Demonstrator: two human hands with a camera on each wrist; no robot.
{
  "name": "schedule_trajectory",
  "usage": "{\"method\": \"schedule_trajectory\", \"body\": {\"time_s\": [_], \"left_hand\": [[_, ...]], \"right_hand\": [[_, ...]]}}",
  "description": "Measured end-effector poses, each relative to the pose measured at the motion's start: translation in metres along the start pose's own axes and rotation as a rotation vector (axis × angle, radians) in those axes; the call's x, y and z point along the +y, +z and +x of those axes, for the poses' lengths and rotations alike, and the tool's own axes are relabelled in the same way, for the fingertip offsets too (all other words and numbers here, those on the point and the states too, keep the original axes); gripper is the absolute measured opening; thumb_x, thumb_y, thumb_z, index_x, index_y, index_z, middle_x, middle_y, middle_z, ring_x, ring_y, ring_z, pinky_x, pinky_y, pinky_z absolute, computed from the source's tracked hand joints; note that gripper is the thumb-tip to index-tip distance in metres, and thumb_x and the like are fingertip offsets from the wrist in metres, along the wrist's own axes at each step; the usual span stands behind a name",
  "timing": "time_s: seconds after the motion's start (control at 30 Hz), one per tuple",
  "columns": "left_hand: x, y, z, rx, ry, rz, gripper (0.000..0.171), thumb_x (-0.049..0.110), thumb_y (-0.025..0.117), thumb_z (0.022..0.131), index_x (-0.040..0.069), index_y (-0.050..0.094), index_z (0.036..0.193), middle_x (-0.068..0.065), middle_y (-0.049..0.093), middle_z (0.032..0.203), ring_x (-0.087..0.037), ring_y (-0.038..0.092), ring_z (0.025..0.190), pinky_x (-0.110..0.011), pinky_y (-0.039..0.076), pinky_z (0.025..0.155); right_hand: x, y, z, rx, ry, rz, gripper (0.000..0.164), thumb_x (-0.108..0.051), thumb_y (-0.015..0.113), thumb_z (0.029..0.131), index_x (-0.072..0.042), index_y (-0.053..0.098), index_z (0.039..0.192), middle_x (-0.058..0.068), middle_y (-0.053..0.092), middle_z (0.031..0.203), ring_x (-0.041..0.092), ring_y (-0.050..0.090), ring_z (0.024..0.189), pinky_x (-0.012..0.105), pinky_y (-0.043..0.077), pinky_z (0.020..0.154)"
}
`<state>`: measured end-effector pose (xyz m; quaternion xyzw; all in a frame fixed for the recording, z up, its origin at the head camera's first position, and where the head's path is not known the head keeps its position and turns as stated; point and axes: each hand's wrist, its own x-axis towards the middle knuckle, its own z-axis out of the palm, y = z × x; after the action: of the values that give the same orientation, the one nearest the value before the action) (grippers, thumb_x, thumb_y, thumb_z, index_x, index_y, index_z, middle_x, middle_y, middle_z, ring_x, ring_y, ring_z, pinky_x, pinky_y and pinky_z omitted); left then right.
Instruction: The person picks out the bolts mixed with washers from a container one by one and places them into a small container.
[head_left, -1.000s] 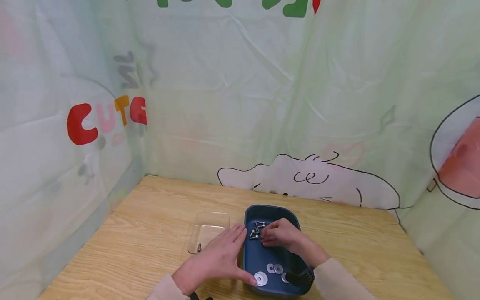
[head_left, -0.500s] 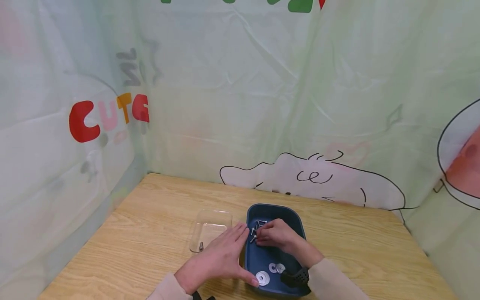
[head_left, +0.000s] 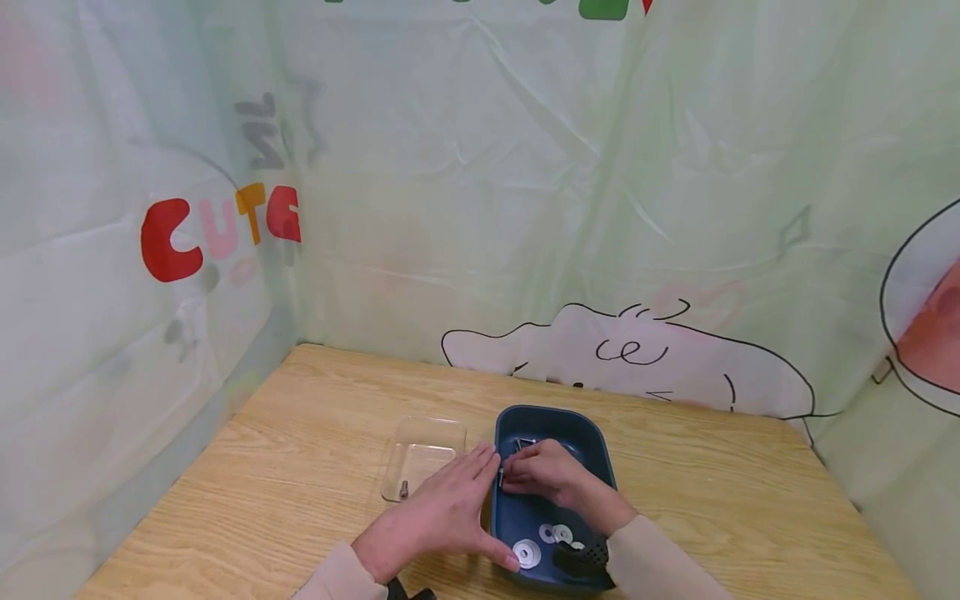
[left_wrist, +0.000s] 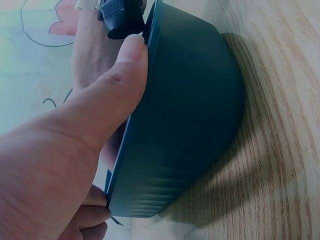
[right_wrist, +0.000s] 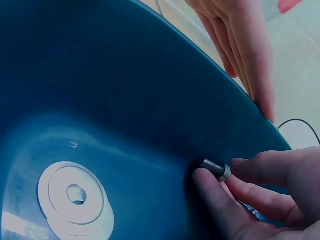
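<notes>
A dark blue bin [head_left: 519,511] stands on the table, holding metal screws near its far end and flat washers [head_left: 527,554] near its close end. My right hand [head_left: 551,473] reaches inside by the left wall. In the right wrist view, its thumb and fingertips pinch a short screw [right_wrist: 215,168] low in the bin. Several other screws [head_left: 525,443] lie partly hidden behind this hand. My left hand [head_left: 450,508] rests along the bin's left rim, fingers fairly straight; the left wrist view shows its thumb [left_wrist: 131,49] against that rim.
Left of the bin sits a clear shallow container [head_left: 397,454] with one screw [head_left: 404,490] inside, partly behind my left hand. The wooden table [head_left: 247,483] meets a printed curtain [head_left: 450,208] at its back and left side.
My right hand has moved left across the screws to the bin's left wall, and now pinches a screw there. My left hand stays on the rim. The head view has shifted slightly.
</notes>
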<state>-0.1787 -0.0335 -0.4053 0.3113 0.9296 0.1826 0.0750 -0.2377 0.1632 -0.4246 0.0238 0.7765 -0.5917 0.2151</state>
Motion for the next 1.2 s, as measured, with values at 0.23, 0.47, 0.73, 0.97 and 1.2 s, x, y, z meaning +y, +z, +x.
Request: {"method": "schedule_trajectory", "body": {"time_s": [0.23,0.47,0.73,0.97,1.2], "left_hand": [[0.002,-0.002,0.0,-0.008,-0.003,0.001,0.122,0.079,0.069,0.068,0.01,0.024,0.158,-0.009,0.021,0.166,-0.022,0.019,0.154,-0.044,0.023,0.124],[0.002,-0.003,0.001,-0.016,-0.005,0.008,0.121,0.079,0.069,0.069,0.01,0.024,0.158,-0.009,0.021,0.166,-0.022,0.018,0.155,-0.044,0.023,0.124],[0.001,-0.002,0.0,-0.011,-0.009,0.009,0.121,0.08,0.068,0.068,0.011,0.025,0.158,-0.008,0.021,0.166,-0.021,0.018,0.155,-0.043,0.023,0.124],[0.001,-0.001,0.0,-0.012,-0.019,-0.021,0.12,0.079,0.069,0.069,0.011,0.025,0.158,-0.007,0.021,0.166,-0.02,0.017,0.155,-0.043,0.022,0.125],[-0.002,-0.003,-0.002,0.02,-0.033,-0.053,0.12,0.076,0.07,0.07,0.008,0.024,0.158,-0.008,0.022,0.166,-0.022,0.018,0.155,-0.044,0.024,0.124]], "right_hand": [[0.0,0.004,0.003,0.028,0.011,-0.007,0.024,0.0,0.06,0.095,0.012,0.066,0.115,0.017,0.074,0.1,0.023,0.073,0.09,0.036,0.061,0.082],[0.001,0.007,0.004,0.064,0.023,-0.039,0.022,-0.002,0.063,0.094,0.009,0.069,0.113,0.015,0.074,0.096,0.022,0.074,0.086,0.034,0.062,0.08],[0.002,0.007,0.005,0.065,0.01,-0.053,0.021,-0.002,0.062,0.095,0.009,0.069,0.112,0.016,0.073,0.097,0.021,0.073,0.082,0.034,0.062,0.079],[0.001,0.003,0.005,0.039,-0.003,-0.057,0.022,-0.002,0.061,0.095,0.009,0.068,0.113,0.016,0.073,0.1,0.022,0.072,0.086,0.036,0.061,0.082],[-0.008,-0.005,0.002,0.008,-0.079,-0.081,0.022,-0.001,0.06,0.095,0.01,0.069,0.111,0.017,0.07,0.104,0.021,0.07,0.085,0.038,0.061,0.085]]}}
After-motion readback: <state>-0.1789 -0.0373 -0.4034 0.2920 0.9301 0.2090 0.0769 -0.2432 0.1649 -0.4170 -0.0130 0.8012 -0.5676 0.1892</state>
